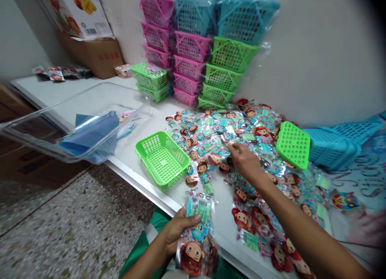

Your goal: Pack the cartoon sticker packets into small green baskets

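Note:
Over the table's front edge, my left hand [177,230] grips a small stack of clear plastic packets [194,243], thumb on top. They have cartoon figures, a blue-green printed card and a barcode. My right hand [244,160] reaches into a wide heap of similar packets [223,126], its fingertips pinched at the edge of one packet there; part of that packet is hidden. Between my hands and to the left stands a green plastic basket [164,160] with nothing in it. A green perforated lid-like piece [293,145] rests on the heap's right side.
Stacks of bagged pink baskets [188,68], blue baskets [247,19] and green baskets [232,56] rise against the wall. A clear plastic tub [54,150] overhangs the table's left edge. Blue baskets [334,146] lie at right. Another person's blurred hand [366,226] shows at the right edge.

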`<state>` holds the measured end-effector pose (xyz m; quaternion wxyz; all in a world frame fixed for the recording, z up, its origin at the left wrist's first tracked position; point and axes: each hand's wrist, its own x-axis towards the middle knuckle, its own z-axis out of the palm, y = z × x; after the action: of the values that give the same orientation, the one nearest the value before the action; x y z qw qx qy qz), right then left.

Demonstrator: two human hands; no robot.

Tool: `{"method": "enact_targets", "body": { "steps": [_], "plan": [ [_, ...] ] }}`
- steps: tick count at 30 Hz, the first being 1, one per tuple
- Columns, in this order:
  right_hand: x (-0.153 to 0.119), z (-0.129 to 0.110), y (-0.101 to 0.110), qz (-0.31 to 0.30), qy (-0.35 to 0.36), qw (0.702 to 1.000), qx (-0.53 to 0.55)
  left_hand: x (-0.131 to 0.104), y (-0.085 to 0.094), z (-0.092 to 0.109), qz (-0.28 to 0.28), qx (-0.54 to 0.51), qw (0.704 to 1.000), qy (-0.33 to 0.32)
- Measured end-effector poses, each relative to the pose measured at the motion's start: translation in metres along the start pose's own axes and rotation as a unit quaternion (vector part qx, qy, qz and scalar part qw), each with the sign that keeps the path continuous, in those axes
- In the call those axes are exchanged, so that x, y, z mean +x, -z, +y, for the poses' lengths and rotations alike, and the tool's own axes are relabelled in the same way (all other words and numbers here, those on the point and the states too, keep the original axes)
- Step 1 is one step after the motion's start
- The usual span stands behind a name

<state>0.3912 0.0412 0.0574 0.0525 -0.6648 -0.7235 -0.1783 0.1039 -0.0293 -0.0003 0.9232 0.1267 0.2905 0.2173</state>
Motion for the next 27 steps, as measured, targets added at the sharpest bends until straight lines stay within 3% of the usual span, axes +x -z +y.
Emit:
{"method": "enact_targets", "body": {
  "steps": [2,4,7,9,12,14,17,18,20,23,25,27],
  "plan": [
    [-0.016,-0.01,0.011,0.089,0.032,0.991,0.095,0.001,-0.002,-0.002,-0.011,0.003,1.0,-0.001],
    [-0.037,-0.034,0.024,0.121,0.14,0.961,0.204,0.002,-0.003,-0.003,-0.016,0.01,1.0,-0.006],
    [-0.073,-0.08,0.039,0.045,0.31,0.912,0.266,0.002,-0.004,-0.006,-0.024,0.027,0.999,-0.033],
    [-0.093,-0.104,0.044,-0.003,0.32,0.911,0.261,0.002,-0.003,-0.008,-0.024,0.038,0.998,-0.046],
    [-0.109,-0.119,0.045,-0.038,0.274,0.925,0.259,0.002,-0.002,-0.012,-0.012,0.068,0.997,-0.045],
    [-0.111,-0.12,0.046,-0.059,0.26,0.926,0.268,0.001,-0.001,-0.013,0.032,0.174,0.983,-0.05],
    [-0.106,-0.116,0.045,-0.096,0.247,0.902,0.34,-0.004,0.001,-0.012,0.073,0.292,0.952,-0.053],
    [-0.102,-0.114,0.042,-0.103,0.217,0.895,0.375,-0.006,0.002,-0.012,0.06,0.262,0.962,-0.049],
    [-0.092,-0.109,0.03,-0.109,0.084,0.9,0.413,-0.009,0.004,-0.009,0.026,0.145,0.988,-0.042],
    [-0.073,-0.102,-0.002,-0.138,-0.153,0.92,0.332,-0.012,0.007,-0.006,0.008,0.018,0.999,-0.03],
    [-0.061,-0.099,-0.024,-0.181,-0.206,0.918,0.286,-0.013,0.008,-0.004,0.01,0.0,1.0,-0.03],
    [-0.054,-0.094,-0.038,-0.221,-0.216,0.903,0.3,-0.012,0.01,-0.004,0.012,-0.003,1.0,-0.029]
  ]
}}
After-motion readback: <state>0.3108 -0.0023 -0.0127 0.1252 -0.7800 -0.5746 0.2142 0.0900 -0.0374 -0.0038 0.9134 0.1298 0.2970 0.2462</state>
